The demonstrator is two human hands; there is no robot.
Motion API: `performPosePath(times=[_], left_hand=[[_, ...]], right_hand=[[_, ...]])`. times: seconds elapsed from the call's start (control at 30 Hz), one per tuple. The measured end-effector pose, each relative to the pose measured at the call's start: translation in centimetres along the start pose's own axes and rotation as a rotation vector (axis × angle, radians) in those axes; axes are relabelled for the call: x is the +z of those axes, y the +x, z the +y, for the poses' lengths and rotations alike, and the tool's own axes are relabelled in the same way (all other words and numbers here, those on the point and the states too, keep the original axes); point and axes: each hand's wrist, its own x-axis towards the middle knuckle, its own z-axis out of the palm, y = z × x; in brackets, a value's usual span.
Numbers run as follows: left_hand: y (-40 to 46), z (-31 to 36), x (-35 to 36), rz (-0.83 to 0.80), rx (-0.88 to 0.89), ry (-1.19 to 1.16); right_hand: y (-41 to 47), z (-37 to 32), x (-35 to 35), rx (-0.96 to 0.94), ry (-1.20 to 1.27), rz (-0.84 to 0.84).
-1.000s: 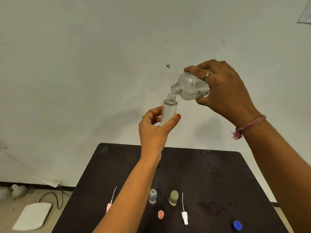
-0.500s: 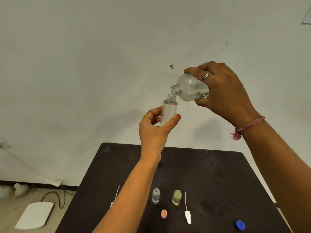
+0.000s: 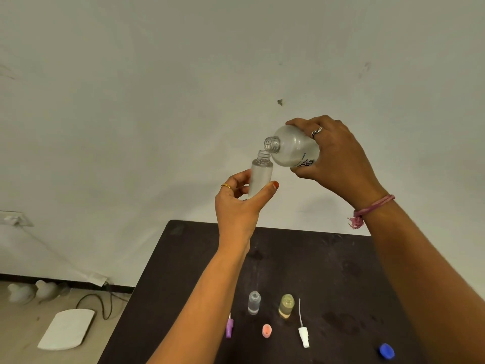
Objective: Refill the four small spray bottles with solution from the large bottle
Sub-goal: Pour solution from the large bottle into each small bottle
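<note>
Here my left hand (image 3: 237,206) grips the small spray bottle (image 3: 259,177) upright above the table (image 3: 328,271), thumb across its front, fingers curled behind. My right hand (image 3: 338,158) wraps the large bottle (image 3: 292,148), tipped sideways, its open mouth just above and beside the small bottle's neck. Below stand two more small bottles, one clear (image 3: 254,302), one yellowish (image 3: 286,306), near a blue cap (image 3: 386,351).

One large bottle (image 3: 294,147); three small bottles (image 3: 259,177) (image 3: 254,302) (image 3: 286,306); three spray heads (image 3: 304,334) (image 3: 229,328) (image 3: 266,331); one blue cap (image 3: 386,351).
</note>
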Motion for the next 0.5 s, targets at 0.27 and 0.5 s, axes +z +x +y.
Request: performPosePath(times=[0.27, 0.5], left_hand=[[0.6, -0.9, -2.6, 0.042, 0.008, 0.017], [1.4, -2.1, -5.3, 0.086, 0.027, 0.050]], right_hand=[[-0.2, -2.1, 3.3, 0.095, 0.192, -0.044], [-0.4, -4.3, 6.4, 0.159, 0.369, -0.074]])
